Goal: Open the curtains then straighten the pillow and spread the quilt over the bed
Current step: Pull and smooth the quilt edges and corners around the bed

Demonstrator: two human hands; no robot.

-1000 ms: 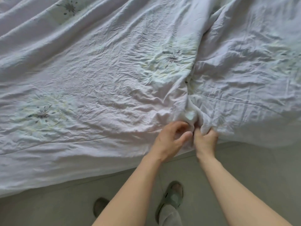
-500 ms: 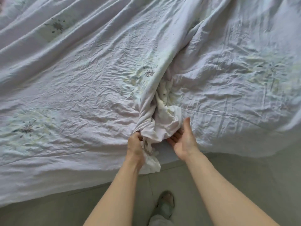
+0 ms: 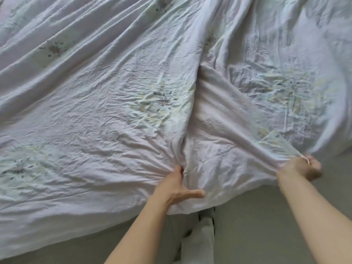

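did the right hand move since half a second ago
Yes. The right hand has swung out to the right along the quilt edge, away from the left hand, pulling the bunched fabric flat; it now grips the edge over the floor.

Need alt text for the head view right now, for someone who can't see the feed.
Head view, looking down: the left hand grips a bunched fold of the pale, wrinkled floral quilt at its near edge, while the right hand, blurred, holds the edge out to the right. Below lie grey floor and a trouser leg.
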